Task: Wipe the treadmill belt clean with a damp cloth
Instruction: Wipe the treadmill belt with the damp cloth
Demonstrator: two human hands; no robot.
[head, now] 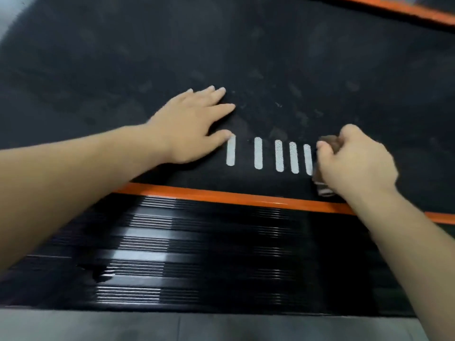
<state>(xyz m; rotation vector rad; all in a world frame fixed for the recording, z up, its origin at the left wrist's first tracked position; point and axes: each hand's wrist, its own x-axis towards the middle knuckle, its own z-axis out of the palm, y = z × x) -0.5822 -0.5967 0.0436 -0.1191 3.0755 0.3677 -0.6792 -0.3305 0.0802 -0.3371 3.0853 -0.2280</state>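
Head view: right hand (pixel 354 163) grips cloth (pixel 323 187) on belt (pixel 270 57); left hand (pixel 194 124) lies flat nearby.

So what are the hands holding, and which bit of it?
The right hand grips a bunched brownish cloth around its middle; the left hand holds nothing, lying flat on the belt.

The belt (pixel 270 45) is wide, flat and black. It has pale dusty marks and smudges on it. Five short white stripes (pixel 258 153) sit in a row near its close edge. The cloth (pixel 328 140) is small and brown, all bunched up. It sits on the belt just beside the last stripe, and the right hand (pixel 357 163) grips it.
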